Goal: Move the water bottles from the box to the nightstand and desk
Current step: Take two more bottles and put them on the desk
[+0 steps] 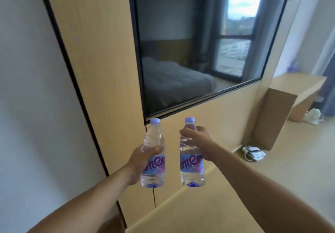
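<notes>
The left hand (139,162) is at 7 o'clock. Its grip is clamped round the middle of the left water bottle (154,136), with the fingers curled over the blue label. This bottle is held upright in the air, and its pale purple cap is on top. Close beside it, not touching, is the right water bottle (190,163), also upright and capped. The right hand (201,142), at 5 o'clock, has its grip clamped round that bottle's clear upper part. Behind them, at 12 o'clock, a dark TV (199,42) hangs on a wood wall. At 4 o'clock, white cables (253,153) lie on a light wood tabletop (235,187).
</notes>
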The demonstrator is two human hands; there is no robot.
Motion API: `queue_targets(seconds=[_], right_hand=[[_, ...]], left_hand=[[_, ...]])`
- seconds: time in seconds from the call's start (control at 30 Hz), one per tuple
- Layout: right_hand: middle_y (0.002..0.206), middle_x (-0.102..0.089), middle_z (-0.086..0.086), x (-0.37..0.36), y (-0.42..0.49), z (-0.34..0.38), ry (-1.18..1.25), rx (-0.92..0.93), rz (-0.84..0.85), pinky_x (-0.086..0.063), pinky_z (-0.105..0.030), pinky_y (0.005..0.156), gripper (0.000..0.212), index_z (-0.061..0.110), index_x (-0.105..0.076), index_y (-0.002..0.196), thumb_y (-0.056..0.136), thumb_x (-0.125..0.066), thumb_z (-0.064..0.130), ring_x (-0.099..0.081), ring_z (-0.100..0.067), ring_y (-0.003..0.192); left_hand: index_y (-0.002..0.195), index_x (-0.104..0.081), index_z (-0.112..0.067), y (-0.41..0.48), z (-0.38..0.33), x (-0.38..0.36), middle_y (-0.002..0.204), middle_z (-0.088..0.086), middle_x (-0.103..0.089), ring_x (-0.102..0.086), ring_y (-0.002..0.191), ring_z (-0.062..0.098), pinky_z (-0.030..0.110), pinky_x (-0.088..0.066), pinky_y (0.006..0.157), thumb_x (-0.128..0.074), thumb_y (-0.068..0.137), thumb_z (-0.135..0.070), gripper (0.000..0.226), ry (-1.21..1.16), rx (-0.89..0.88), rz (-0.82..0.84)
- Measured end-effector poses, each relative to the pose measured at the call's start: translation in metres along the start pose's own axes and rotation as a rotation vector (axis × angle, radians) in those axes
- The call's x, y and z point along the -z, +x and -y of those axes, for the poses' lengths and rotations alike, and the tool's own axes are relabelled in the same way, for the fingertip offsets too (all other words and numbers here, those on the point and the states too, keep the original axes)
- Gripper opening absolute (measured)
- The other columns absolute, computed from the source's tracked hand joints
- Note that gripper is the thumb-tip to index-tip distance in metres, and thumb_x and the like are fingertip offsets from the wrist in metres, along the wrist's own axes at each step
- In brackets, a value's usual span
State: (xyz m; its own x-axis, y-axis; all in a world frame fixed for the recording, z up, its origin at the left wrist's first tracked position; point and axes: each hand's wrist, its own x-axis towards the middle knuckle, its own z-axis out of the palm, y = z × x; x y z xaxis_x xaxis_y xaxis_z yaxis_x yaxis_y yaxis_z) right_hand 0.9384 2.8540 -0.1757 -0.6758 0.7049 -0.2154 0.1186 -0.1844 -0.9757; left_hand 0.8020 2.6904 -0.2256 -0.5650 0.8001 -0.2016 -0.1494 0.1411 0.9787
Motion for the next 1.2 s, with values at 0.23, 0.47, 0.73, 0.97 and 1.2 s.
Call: queue_targets(seconds=[0.23, 0.47, 0.73, 0.97, 1.2], right_hand=[[0.070, -0.066, 0.000, 0.153, 0.007, 0.005, 0.024, 0.010, -0.177, -0.054, -0.050, 0.086, 0.011, 0.014, -0.063, 0.078, 0.077, -0.074, 0.017, -0.071, -0.020, 0.071], [0.073, -0.067, -0.005, 0.273, 0.023, 0.002, 0.076, 0.036, -0.415, -0.057, -0.045, 0.078, 0.010, 0.012, -0.065, 0.078, 0.075, -0.074, 0.016, -0.073, -0.024, 0.072], [0.082, -0.069, -0.007, 0.386, 0.068, 0.027, 0.077, 0.038, -0.641, -0.052, -0.058, 0.088, 0.013, 0.019, -0.068, 0.074, 0.067, -0.077, 0.024, -0.074, -0.028, 0.083], [0.090, -0.067, -0.013, 0.468, 0.097, 0.046, 0.086, 0.058, -0.823, -0.052, -0.056, 0.093, 0.006, 0.012, -0.065, 0.081, 0.084, -0.070, 0.012, -0.073, -0.029, 0.086], [0.083, -0.065, -0.012, 0.583, 0.130, 0.046, 0.147, 0.084, -0.891, -0.060, -0.040, 0.076, 0.010, 0.010, -0.065, 0.075, 0.084, -0.069, 0.007, -0.072, -0.026, 0.075]], left_hand=[[0.094, -0.066, -0.013, 0.069, -0.006, -0.141, 0.078, 0.012, -0.071, -0.067, 0.070, 0.028, 0.039, -0.056, 0.072, -0.079, 0.059, -0.045, 0.048, 0.028, 0.014, 0.176], [0.098, -0.065, -0.012, 0.153, -0.008, -0.259, 0.077, 0.012, -0.070, -0.067, 0.071, 0.029, 0.039, -0.057, 0.071, -0.081, 0.058, -0.041, 0.052, 0.053, 0.041, 0.366], [0.097, -0.069, -0.012, 0.267, -0.024, -0.396, 0.080, 0.016, -0.072, -0.069, 0.069, 0.030, 0.041, -0.056, 0.072, -0.082, 0.049, -0.044, 0.059, 0.021, 0.031, 0.639], [0.110, -0.065, -0.013, 0.342, -0.043, -0.493, 0.087, 0.014, -0.073, -0.071, 0.076, 0.030, 0.043, -0.057, 0.074, -0.079, 0.064, -0.040, 0.055, 0.038, 0.023, 0.838], [0.111, -0.065, -0.015, 0.405, -0.038, -0.609, 0.090, 0.015, -0.072, -0.069, 0.084, 0.034, 0.049, -0.057, 0.082, -0.082, 0.057, -0.051, 0.068, 0.093, 0.024, 0.915]])
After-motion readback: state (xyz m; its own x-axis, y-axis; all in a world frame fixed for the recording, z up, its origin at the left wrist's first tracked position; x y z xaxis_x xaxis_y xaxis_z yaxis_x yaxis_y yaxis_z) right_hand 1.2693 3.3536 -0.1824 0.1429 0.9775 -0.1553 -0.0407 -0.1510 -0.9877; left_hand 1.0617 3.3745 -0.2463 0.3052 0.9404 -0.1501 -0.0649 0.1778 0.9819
